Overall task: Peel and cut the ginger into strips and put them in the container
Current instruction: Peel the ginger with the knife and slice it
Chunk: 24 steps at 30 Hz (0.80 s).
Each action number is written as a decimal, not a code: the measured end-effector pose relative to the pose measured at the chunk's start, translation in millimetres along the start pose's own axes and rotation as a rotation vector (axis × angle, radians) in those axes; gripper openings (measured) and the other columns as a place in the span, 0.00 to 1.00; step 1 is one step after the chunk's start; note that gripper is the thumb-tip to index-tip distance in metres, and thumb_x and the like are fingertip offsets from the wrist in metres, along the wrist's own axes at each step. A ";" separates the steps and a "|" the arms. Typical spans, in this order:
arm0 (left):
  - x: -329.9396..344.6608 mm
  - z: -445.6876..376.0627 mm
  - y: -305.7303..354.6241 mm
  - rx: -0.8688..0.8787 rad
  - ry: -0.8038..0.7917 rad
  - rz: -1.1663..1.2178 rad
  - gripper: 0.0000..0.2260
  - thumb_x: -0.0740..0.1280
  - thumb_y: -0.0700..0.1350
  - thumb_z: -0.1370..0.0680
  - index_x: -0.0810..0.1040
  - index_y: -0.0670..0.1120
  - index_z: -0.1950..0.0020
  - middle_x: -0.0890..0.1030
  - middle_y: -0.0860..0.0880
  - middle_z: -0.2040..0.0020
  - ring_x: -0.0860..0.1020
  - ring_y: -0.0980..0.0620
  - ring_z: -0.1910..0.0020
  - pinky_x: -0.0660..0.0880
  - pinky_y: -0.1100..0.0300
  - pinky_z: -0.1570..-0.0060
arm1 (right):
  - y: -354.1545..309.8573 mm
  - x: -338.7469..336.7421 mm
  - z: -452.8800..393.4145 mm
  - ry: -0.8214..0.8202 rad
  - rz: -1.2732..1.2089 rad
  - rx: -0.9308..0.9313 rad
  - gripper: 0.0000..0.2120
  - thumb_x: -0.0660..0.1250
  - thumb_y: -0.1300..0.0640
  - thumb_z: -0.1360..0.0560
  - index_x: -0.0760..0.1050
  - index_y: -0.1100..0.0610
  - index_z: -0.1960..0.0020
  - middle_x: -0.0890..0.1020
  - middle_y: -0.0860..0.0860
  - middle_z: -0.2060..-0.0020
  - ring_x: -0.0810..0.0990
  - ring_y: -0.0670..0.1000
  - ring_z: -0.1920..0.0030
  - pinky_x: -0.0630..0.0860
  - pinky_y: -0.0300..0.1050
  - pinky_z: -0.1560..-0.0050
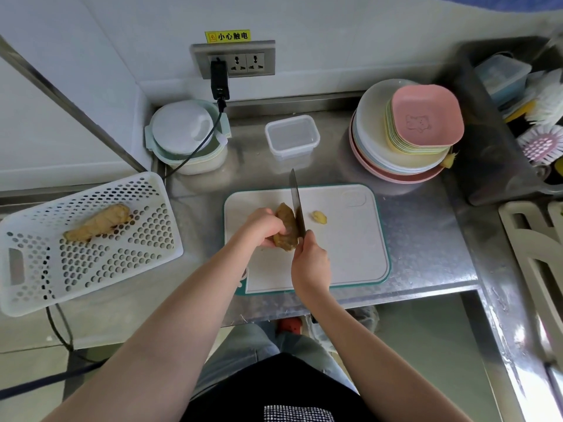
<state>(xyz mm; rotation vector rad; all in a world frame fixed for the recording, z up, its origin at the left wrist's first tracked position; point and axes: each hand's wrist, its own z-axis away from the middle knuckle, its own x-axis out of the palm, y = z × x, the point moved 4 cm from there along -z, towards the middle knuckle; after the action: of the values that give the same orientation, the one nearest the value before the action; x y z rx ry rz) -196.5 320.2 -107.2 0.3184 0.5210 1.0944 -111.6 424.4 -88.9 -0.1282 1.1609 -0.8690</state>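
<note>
A brown piece of ginger (285, 226) lies on the white cutting board (350, 254), and my left hand (262, 228) grips it from the left. My right hand (310, 263) holds a knife (296, 202) whose blade lies along the ginger's right side, tip pointing away from me. A small cut-off bit of ginger (319, 217) sits on the board to the right of the blade. The clear empty container (292, 137) stands behind the board. A second ginger root (99, 222) lies in the white perforated basket (91, 269) at the left.
A stack of plates with pink square dishes (405, 132) stands at the back right. A lidded round container (185, 135) and a black cable are at the back left. A sink tub with brushes (518, 117) is far right. The counter's front edge runs just below the board.
</note>
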 end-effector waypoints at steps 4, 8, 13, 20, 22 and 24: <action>1.2 -0.1 -0.3 -0.011 -0.011 0.029 0.15 0.71 0.33 0.28 0.73 0.43 0.44 0.78 0.39 0.44 0.80 0.42 0.49 0.80 0.50 0.55 | 3.7 4.1 0.2 -0.001 -0.002 0.002 0.08 0.50 0.54 0.17 0.64 0.56 0.49 0.79 0.56 0.61 0.78 0.59 0.62 0.75 0.50 0.65; 0.9 0.0 -1.3 0.003 -0.010 0.054 0.17 0.72 0.34 0.29 0.74 0.43 0.43 0.78 0.39 0.42 0.79 0.41 0.46 0.79 0.46 0.49 | 3.7 7.8 -5.5 -0.007 0.001 0.006 0.09 0.50 0.55 0.17 0.66 0.57 0.46 0.80 0.58 0.58 0.79 0.61 0.59 0.78 0.54 0.60; -4.1 2.8 -5.8 0.004 -0.009 0.075 0.26 0.73 0.35 0.28 0.69 0.41 0.32 0.75 0.41 0.37 0.77 0.42 0.42 0.78 0.50 0.47 | 2.8 10.9 -18.2 -0.061 0.065 0.021 0.09 0.48 0.55 0.17 0.65 0.57 0.47 0.78 0.58 0.58 0.78 0.61 0.58 0.76 0.52 0.61; -24.0 -4.7 -16.1 0.199 0.083 -0.047 0.23 0.76 0.40 0.31 0.73 0.44 0.38 0.77 0.41 0.41 0.78 0.45 0.48 0.78 0.53 0.54 | 21.4 -10.5 -16.5 -0.038 -0.055 -0.049 0.12 0.52 0.52 0.17 0.66 0.58 0.54 0.74 0.52 0.67 0.74 0.57 0.65 0.67 0.46 0.66; -27.7 -2.9 -15.8 0.337 0.133 -0.107 0.24 0.72 0.34 0.30 0.72 0.47 0.37 0.74 0.41 0.40 0.76 0.45 0.49 0.79 0.55 0.60 | 26.5 -8.0 -7.5 -0.034 -0.112 -0.035 0.12 0.53 0.52 0.17 0.66 0.58 0.55 0.73 0.51 0.68 0.73 0.54 0.67 0.64 0.45 0.70; -30.0 -2.6 -18.2 0.464 0.210 -0.296 0.25 0.64 0.31 0.27 0.73 0.49 0.33 0.74 0.43 0.38 0.76 0.45 0.45 0.78 0.55 0.51 | 24.1 -2.2 -0.3 -0.040 -0.186 -0.018 0.12 0.53 0.53 0.18 0.67 0.58 0.56 0.74 0.51 0.67 0.74 0.55 0.66 0.65 0.45 0.70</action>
<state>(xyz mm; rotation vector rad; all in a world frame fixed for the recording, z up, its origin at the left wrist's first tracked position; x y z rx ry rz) -194.8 285.2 -111.0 0.5153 0.9816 0.7138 -99.3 442.3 -99.6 -0.2705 1.1317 -1.0152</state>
